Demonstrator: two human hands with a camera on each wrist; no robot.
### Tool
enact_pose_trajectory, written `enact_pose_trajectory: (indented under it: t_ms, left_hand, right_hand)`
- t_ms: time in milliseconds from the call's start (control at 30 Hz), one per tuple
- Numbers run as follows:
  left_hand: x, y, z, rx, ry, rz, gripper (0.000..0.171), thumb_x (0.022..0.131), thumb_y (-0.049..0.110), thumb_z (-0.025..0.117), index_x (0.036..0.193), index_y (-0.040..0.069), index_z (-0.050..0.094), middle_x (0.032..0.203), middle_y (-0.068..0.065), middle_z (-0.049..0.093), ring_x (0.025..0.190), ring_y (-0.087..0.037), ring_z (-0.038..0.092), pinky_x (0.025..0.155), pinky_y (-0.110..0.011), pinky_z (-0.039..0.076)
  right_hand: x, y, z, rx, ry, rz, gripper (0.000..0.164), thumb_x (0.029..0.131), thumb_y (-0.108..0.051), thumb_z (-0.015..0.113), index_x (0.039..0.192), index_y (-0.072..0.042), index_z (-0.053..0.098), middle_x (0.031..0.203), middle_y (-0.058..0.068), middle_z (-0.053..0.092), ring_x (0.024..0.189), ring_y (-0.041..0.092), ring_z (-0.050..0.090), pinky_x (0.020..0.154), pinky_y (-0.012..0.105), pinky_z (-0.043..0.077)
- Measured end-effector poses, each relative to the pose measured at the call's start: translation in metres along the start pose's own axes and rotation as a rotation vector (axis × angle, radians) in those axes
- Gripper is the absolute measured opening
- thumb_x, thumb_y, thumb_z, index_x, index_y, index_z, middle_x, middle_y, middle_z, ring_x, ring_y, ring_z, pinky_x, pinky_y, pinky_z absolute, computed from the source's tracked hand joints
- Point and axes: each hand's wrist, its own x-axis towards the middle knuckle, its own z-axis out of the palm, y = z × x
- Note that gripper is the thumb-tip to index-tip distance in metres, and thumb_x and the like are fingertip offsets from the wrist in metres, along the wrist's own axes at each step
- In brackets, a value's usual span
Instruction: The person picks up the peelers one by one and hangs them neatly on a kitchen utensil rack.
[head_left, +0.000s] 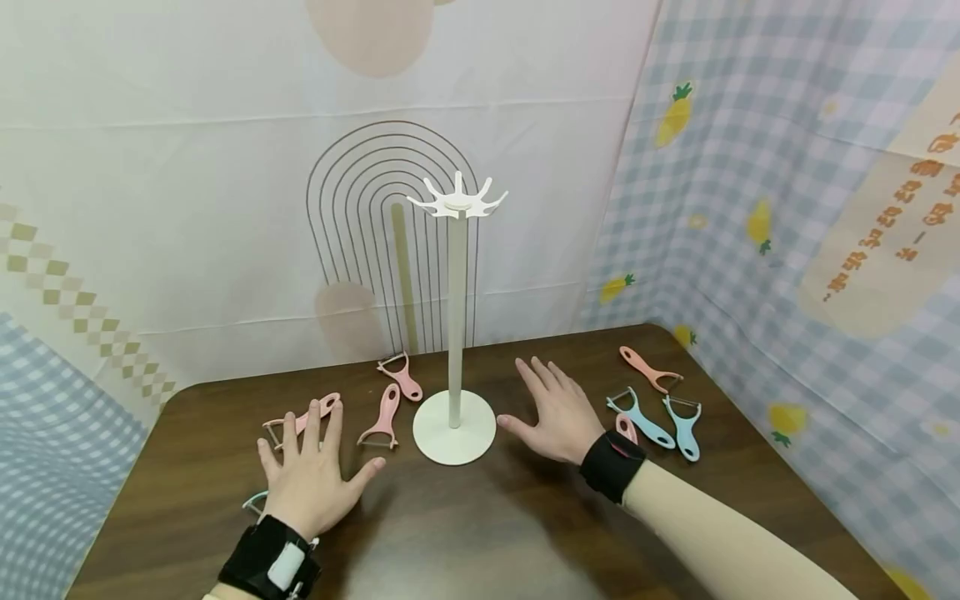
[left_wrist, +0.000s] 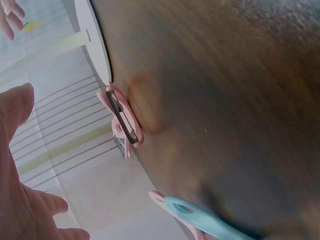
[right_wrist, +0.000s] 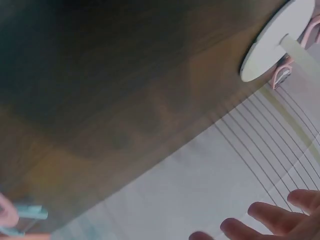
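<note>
A white stand [head_left: 455,317] with a round base and a ring of hooks at its top rises from the brown table. My left hand [head_left: 311,483], fingers spread, is over the table left of the base and holds nothing. Under its fingers a pink peeler [head_left: 328,403] shows in part, and a blue peeler [left_wrist: 200,215] lies near the wrist. Between that hand and the base are two pink peelers [head_left: 386,412] [head_left: 407,382]. To the right of the base my right hand [head_left: 555,417] also spreads its fingers, with nothing in them.
By the right wrist lie two blue peelers [head_left: 647,423] [head_left: 685,433], a pink peeler [head_left: 626,427] partly hidden by the wristband, and an orange-pink peeler [head_left: 643,365] farther back. Patterned cloth [head_left: 225,208] hangs behind the table, and checked cloth [head_left: 750,250] along its right side.
</note>
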Motion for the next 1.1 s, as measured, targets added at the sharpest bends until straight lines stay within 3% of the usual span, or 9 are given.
enact_pose_trajectory:
  t_ms: [267,467,733,833,933,1100]
  left_hand:
    - [-0.001,0.001,-0.003,-0.013,-0.011,-0.008,0.104,0.081,0.08,0.043,0.155,0.012,0.018,0.157,-0.024,0.013,0.14,-0.051,0.001,0.098,-0.072,-0.013]
    - [0.002,0.002,0.0,-0.026,-0.022,-0.006,0.102,0.083,0.075,0.049,0.153,0.007,0.022,0.156,-0.026,0.014,0.139,-0.053,0.002,0.099,-0.073,-0.008]
    - [0.01,0.002,0.003,-0.027,-0.041,-0.027,0.104,0.082,0.079,0.045,0.154,0.008,0.018,0.155,-0.026,0.015,0.139,-0.054,0.002,0.1,-0.073,-0.004]
    - [0.018,0.003,0.002,-0.033,-0.031,-0.025,0.103,0.082,0.078,0.046,0.153,0.007,0.022,0.153,-0.027,0.021,0.138,-0.053,0.008,0.102,-0.072,0.0]
    - [0.029,0.005,0.002,-0.044,-0.029,-0.018,0.102,0.082,0.078,0.046,0.15,0.003,0.028,0.148,-0.027,0.031,0.136,-0.05,0.02,0.103,-0.069,0.012]
    - [0.047,0.012,0.005,-0.047,-0.089,-0.032,0.106,0.081,0.081,0.041,0.148,0.0,0.031,0.138,-0.031,0.041,0.129,-0.048,0.034,0.1,-0.064,0.028]
  right_hand:
    - [0.013,-0.01,0.004,0.119,-0.048,0.042,0.093,0.083,-0.074,0.051,0.153,-0.019,0.027,0.15,0.012,0.037,0.134,0.032,0.038,0.095,0.054,0.042]
    - [0.025,-0.018,0.014,0.176,-0.092,0.046,0.091,0.083,-0.072,0.054,0.151,-0.016,0.031,0.143,0.011,0.045,0.129,0.03,0.043,0.094,0.049,0.044]
    - [0.042,-0.032,0.027,0.243,-0.149,0.072,0.088,0.083,-0.068,0.058,0.147,-0.011,0.036,0.138,0.014,0.049,0.124,0.031,0.048,0.094,0.046,0.044]
    - [0.05,-0.038,0.031,0.302,-0.191,0.084,0.084,0.083,-0.064,0.061,0.141,-0.007,0.042,0.125,0.015,0.056,0.111,0.027,0.056,0.088,0.041,0.047]
    - [0.057,-0.042,0.037,0.346,-0.239,0.081,0.074,0.084,-0.06,0.063,0.131,-0.004,0.048,0.103,0.009,0.06,0.089,0.02,0.059,0.075,0.034,0.048]
    - [0.066,-0.045,0.046,0.376,-0.324,0.064,0.061,0.086,-0.053,0.066,0.119,-0.005,0.051,0.084,0.001,0.058,0.069,0.014,0.055,0.061,0.028,0.046]
